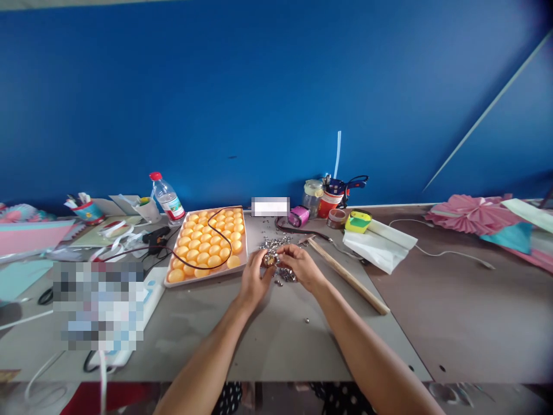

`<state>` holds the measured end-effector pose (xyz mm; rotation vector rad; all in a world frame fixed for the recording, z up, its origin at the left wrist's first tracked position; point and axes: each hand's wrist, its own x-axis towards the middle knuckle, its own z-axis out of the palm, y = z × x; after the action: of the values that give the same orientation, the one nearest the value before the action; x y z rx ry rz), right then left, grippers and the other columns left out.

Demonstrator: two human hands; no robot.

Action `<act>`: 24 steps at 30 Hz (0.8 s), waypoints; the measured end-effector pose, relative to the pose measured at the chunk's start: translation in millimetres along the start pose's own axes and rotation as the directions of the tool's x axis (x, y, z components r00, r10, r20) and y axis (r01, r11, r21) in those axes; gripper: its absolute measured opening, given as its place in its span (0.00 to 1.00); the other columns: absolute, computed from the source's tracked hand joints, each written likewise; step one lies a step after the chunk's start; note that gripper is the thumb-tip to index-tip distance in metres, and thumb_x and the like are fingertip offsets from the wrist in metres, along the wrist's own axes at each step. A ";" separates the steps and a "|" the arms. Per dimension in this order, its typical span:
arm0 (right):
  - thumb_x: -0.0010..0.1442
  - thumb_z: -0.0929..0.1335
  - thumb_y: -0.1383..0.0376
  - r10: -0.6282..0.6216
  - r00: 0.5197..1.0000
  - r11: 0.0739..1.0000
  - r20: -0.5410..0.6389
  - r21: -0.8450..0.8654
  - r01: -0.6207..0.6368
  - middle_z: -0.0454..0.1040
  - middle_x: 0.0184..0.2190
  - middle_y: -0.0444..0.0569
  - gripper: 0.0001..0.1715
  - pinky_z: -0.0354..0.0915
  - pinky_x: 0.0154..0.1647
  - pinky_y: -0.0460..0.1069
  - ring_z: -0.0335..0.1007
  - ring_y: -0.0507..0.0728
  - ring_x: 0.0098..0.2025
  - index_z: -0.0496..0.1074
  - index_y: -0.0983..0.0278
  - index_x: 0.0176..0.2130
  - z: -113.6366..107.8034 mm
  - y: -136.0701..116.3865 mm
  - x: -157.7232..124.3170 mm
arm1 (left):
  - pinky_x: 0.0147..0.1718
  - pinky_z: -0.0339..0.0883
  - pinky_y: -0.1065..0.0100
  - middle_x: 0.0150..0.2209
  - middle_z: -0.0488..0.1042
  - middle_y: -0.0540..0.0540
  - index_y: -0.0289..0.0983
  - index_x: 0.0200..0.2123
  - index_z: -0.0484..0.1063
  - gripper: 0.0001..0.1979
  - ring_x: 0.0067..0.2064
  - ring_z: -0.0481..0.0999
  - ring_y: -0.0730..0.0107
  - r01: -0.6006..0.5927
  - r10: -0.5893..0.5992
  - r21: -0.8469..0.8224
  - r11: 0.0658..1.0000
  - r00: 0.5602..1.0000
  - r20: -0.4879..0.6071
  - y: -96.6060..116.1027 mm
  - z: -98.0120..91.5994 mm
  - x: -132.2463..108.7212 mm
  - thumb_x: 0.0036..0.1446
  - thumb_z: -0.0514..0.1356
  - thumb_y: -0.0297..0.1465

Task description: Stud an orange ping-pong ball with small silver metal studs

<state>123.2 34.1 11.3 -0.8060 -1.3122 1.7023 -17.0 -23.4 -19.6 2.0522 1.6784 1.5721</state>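
My left hand (254,278) is closed around a small round shiny metal piece (271,259) with a yellowish middle. Fingertips of my right hand (301,266) pinch together at the right edge of that piece; whatever lies between them is too small to make out. Under and beyond both hands lies a loose pile of small silver bead-like pieces (276,242), with a single silver bead (307,320) nearer the front edge. To the right of my right hand a hammer (349,276) rests with its wooden handle pointing toward me.
Left stands a tray of orange balls (207,248) with a dark cord across it. Behind are a bottle (167,199), a pink-purple box (298,217), a clear jar (313,199) and an orange cup (330,203). A white plastic bag (380,245) lies right; a power strip (149,294) left.
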 end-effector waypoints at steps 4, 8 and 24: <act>0.49 0.67 0.64 -0.123 0.992 0.968 0.009 -0.220 0.122 0.69 0.28 0.44 0.10 0.64 0.38 0.49 0.66 0.52 0.32 0.72 0.63 0.34 -0.6 8.2 3.0 | 0.42 0.69 0.61 0.44 0.69 0.41 0.36 0.51 0.61 0.19 0.44 0.71 0.65 -0.011 0.011 0.006 1.000 1.000 0.018 -0.3 0.4 -0.7 0.55 0.56 0.28; 0.49 0.65 0.69 -0.342 0.936 0.803 0.086 -0.490 0.339 0.69 0.31 0.46 0.11 0.63 0.43 0.51 0.66 0.54 0.37 0.74 0.61 0.33 -0.7 10.8 3.1 | 0.43 0.68 0.61 0.44 0.68 0.40 0.36 0.51 0.61 0.19 0.44 0.71 0.64 -0.006 0.006 0.014 1.000 1.000 0.027 -0.7 0.9 -1.7 0.54 0.56 0.26; 0.49 0.64 0.68 -0.266 0.958 0.787 0.112 -0.549 0.282 0.65 0.27 0.43 0.03 0.59 0.35 0.46 0.61 0.51 0.31 0.67 0.63 0.25 -2.8 3.6 1.1 | 0.44 0.68 0.61 0.45 0.67 0.40 0.36 0.51 0.62 0.20 0.45 0.70 0.64 0.004 -0.006 0.038 0.999 0.999 0.049 0.6 -2.0 -1.2 0.53 0.56 0.25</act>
<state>124.3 35.9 7.2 -0.8596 -1.8923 1.0999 -17.9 -25.6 -19.1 2.0853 1.7085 1.4873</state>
